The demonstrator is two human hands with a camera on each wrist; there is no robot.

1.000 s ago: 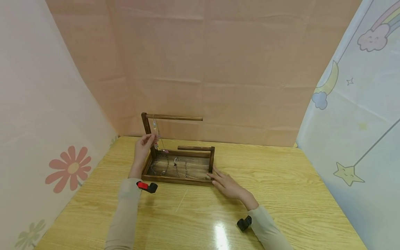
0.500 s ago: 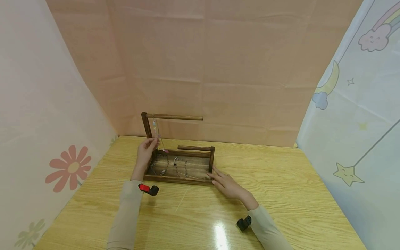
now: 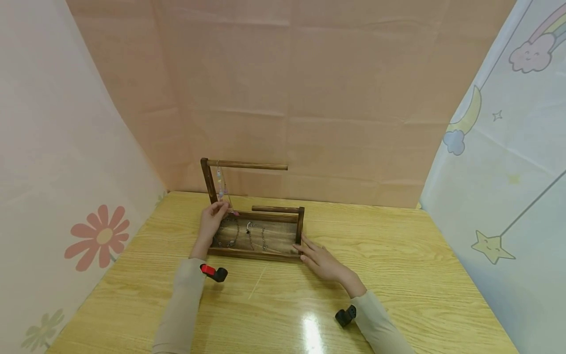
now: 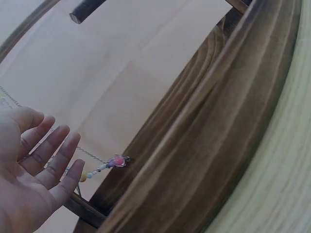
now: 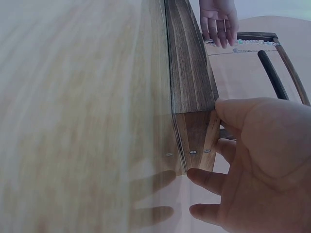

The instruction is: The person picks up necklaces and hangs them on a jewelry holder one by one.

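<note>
A dark wooden jewelry stand (image 3: pixel 254 255) has a shallow tray base and two bars on posts. Near the left end of its tall bar (image 3: pixel 247 165) hangs a colourful beaded necklace (image 3: pixel 220 182) with a thin chain and a pink end piece (image 4: pixel 119 161). My left hand (image 3: pixel 213 221) is at the lower part of the strand, its fingers fairly straight and overlapping the beads in the left wrist view. My right hand (image 3: pixel 325 264) rests against the tray's right end; its thumb (image 5: pixel 238 110) touches the front corner, and the other fingers extend along the side.
Two chain bracelets (image 3: pixel 238 231) (image 3: pixel 264 238) lie in the tray. The short bar (image 3: pixel 274 210) stands at the right rear. A pale wooden table (image 3: pixel 398 275) carries the stand, with a peach backdrop (image 3: pixel 353 98) behind it and patterned cloths at both sides.
My left hand has moved down and slightly right along the hanging necklace, from its middle to its lower end. My right hand has stayed at the tray's right end.
</note>
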